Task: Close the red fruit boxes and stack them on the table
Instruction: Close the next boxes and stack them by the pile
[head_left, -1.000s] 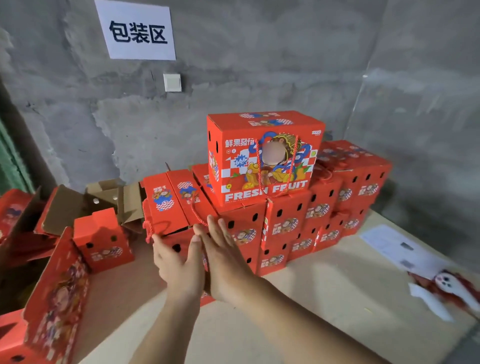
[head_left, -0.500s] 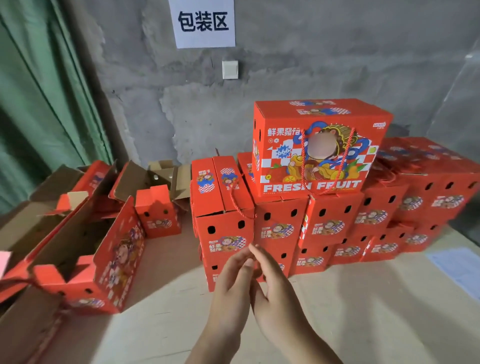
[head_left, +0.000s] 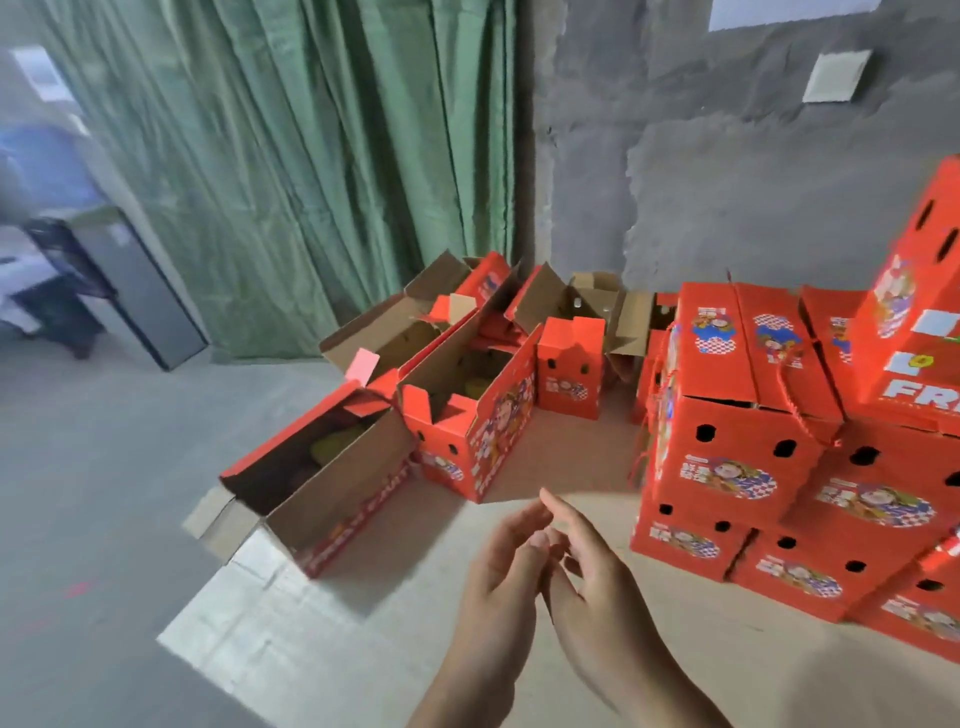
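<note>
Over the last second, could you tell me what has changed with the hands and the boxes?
Both hands let go: the left hand and right hand drew back from the closed box on the stack and hang empty, fingers relaxed. The view swung left toward the open boxes. The stack and table stayed as they were.

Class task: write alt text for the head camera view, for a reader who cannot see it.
Two empty hands, left and right, hover together over a table. Open red fruit boxes stand at its left edge; closed boxes are stacked on the right, before a green curtain.
</note>
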